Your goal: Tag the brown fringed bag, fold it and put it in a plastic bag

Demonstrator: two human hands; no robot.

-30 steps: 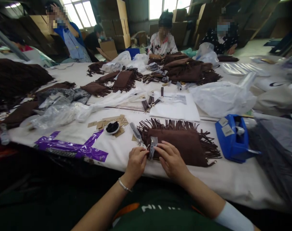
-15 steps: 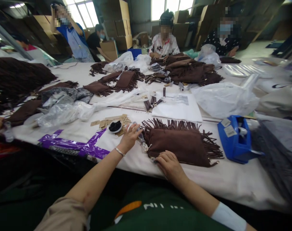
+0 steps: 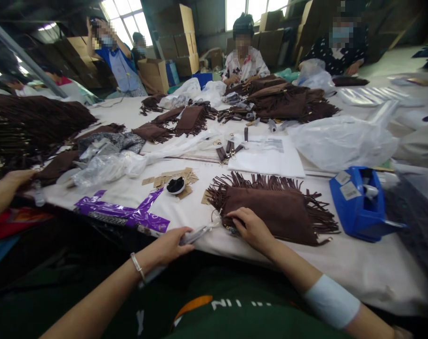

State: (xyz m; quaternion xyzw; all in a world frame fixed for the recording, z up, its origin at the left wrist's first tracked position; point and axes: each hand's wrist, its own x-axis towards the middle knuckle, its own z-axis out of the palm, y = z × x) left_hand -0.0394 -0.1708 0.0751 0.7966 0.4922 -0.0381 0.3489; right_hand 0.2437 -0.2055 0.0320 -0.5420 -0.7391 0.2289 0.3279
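A dark brown fringed bag (image 3: 270, 207) lies flat on the cloth-covered table, its fringe spread along the far and right sides. My right hand (image 3: 252, 231) is closed over its near left corner, fingers curled at the edge and the fingertips partly hidden. Left of the bag, at the table's front edge, my left hand (image 3: 171, 246) grips a greyish plastic-wrapped strip (image 3: 199, 232) between thumb and fingers. The strip's far end reaches a crumpled clear piece of plastic (image 3: 215, 218) beside the bag's corner. What the wrapping contains cannot be made out.
A small white bowl of black pieces (image 3: 175, 185) stands on tan tags (image 3: 157, 181). Right of the bag is a blue tape dispenser (image 3: 358, 202). Purple plastic (image 3: 125, 212) lies front left. Another person's hand (image 3: 9, 190) is at far left. Brown bags (image 3: 277, 101) are piled across the table.
My left hand has pulled back toward me from the bag's left side, drawing out the plastic-wrapped strip. My right hand stays at the bag's corner. The view has shifted slightly left.
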